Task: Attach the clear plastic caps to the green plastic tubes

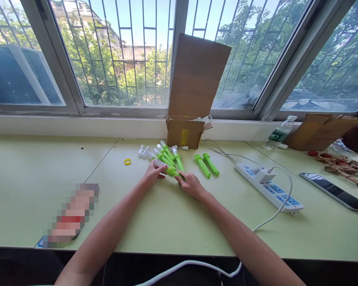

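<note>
Both my hands hold one green plastic tube (172, 172) with a clear end piece, tilted low above the table. My left hand (153, 174) is closed around the clear end. The green end is in the fingers of my right hand (191, 184). Just beyond them lie several like green tubes (166, 158) with clear ends, side by side. A few loose clear caps (143, 151) lie to their left. Two green tubes (203, 166) without clear ends rest to the right of my hands. My fingers partly hide the held tube.
An open cardboard box (185, 133) stands at the window. A yellow ring (127, 161) lies left of the tubes. On the right are a white power strip (268, 188) with cables, a phone (334, 190), and a water bottle (280, 133). A blurred-out object (73, 214) lies left.
</note>
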`<action>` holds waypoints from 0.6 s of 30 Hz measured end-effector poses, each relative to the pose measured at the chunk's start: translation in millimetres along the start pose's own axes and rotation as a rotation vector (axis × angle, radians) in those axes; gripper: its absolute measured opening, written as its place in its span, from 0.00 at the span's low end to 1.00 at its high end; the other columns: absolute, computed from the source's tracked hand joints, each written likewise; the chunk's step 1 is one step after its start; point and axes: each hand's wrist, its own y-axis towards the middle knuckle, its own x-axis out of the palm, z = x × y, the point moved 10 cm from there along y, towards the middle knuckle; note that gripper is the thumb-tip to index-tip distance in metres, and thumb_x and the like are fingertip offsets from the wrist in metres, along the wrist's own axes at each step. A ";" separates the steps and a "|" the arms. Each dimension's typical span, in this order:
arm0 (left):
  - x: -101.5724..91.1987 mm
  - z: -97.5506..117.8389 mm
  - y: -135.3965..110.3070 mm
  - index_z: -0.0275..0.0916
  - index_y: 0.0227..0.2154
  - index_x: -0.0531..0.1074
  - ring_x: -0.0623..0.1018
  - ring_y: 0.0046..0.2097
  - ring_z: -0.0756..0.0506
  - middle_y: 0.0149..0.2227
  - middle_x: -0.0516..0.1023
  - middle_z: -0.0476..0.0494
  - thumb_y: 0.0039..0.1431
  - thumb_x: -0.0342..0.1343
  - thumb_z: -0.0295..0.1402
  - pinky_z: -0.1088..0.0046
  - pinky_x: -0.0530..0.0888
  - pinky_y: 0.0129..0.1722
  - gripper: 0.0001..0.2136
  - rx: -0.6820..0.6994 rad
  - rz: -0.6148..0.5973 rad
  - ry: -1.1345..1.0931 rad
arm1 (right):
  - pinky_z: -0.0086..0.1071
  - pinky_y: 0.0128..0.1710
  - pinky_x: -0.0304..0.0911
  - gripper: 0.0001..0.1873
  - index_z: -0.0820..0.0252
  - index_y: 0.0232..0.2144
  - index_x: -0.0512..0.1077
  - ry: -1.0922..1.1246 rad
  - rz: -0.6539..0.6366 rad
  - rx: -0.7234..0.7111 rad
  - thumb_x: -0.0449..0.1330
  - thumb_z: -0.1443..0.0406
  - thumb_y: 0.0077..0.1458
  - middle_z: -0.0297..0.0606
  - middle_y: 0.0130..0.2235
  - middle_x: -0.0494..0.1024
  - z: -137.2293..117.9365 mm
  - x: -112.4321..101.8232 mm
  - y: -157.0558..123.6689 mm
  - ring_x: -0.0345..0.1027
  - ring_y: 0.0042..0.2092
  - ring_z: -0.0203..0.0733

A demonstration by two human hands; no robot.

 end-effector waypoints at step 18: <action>-2.1 1.7 -0.5 0.37 0.38 0.62 0.75 0.30 0.49 0.34 0.72 0.45 0.44 0.62 0.44 0.74 0.73 0.25 0.23 0.000 0.060 -0.028 | 0.28 0.33 0.56 0.20 0.55 0.44 0.70 -0.042 0.071 0.009 0.52 0.52 0.54 0.39 0.35 0.78 -3.6 -1.6 -1.3 0.71 0.36 0.44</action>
